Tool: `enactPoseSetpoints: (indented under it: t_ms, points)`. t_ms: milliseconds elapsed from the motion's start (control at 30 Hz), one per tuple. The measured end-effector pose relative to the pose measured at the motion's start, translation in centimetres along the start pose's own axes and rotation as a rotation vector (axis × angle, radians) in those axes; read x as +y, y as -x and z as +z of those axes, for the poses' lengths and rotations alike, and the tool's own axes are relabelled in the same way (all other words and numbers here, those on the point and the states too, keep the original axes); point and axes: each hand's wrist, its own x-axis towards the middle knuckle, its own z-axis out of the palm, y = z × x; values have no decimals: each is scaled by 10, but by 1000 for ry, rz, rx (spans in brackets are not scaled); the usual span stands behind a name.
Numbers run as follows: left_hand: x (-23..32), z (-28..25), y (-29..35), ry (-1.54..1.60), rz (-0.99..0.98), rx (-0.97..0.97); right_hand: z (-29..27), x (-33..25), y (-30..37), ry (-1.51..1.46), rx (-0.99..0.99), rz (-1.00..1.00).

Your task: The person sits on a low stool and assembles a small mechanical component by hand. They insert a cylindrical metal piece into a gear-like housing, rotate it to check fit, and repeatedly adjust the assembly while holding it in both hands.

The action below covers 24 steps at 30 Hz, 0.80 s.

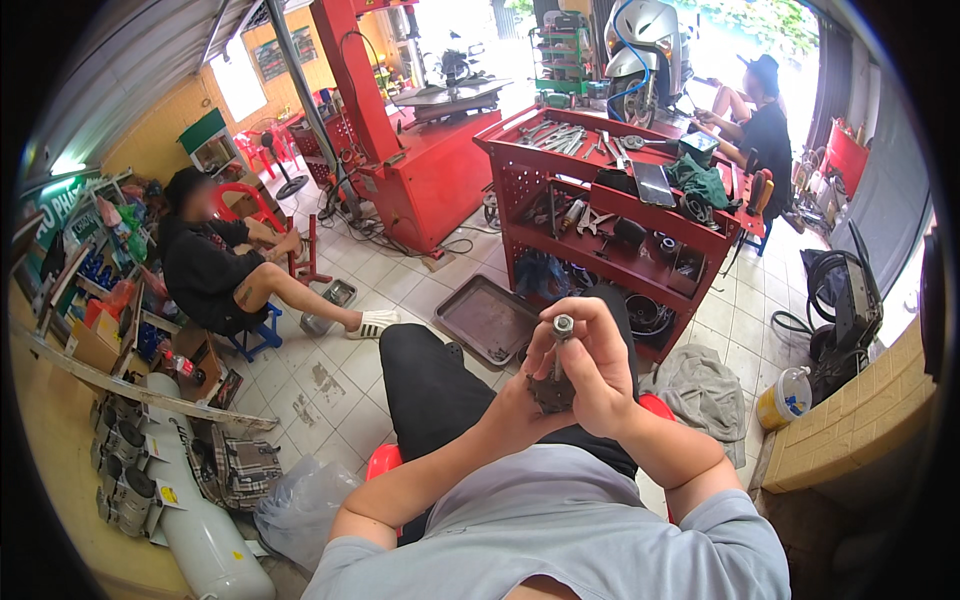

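Note:
I sit with both hands raised over my lap around one small metal part. My right hand point(605, 380) pinches a silvery metal shaft point(563, 326) between thumb and fingers, its round hollow-looking end pointing up. Below, my left hand point(508, 408) is closed around a dark, rough-edged round piece point(551, 398) at the foot of the shaft. Whether the two are one piece I cannot tell, since fingers cover the join. A shallow metal tray point(487, 312) lies on the floor just beyond my hands.
A red tool cart point(615, 262) with wrenches and a phone point(654, 184) stands ahead right. One person point(205, 255) sits at left, another point(765, 130) by a scooter point(642, 60). A grey cloth point(700, 395) and a bucket point(783, 398) lie right; a white tank point(200, 510) is left.

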Motion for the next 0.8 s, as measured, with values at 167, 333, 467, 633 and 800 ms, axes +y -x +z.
enactPoseSetpoints:
  t_ms: [167,333,467,633,800]
  points:
    - [4,0,-2,-58,78,41,3,8,0,55,15,-94]
    - [0,0,1,-58,-1,3,-1,-1,0,-3,-23,14]
    - [4,0,-1,4,29,32,0,8,1,-17,-15,-104]
    - [-2,0,0,-68,45,1,-1,8,2,-51,-12,-49]
    - [0,1,-1,49,27,41,4,1,0,-100,16,-87]
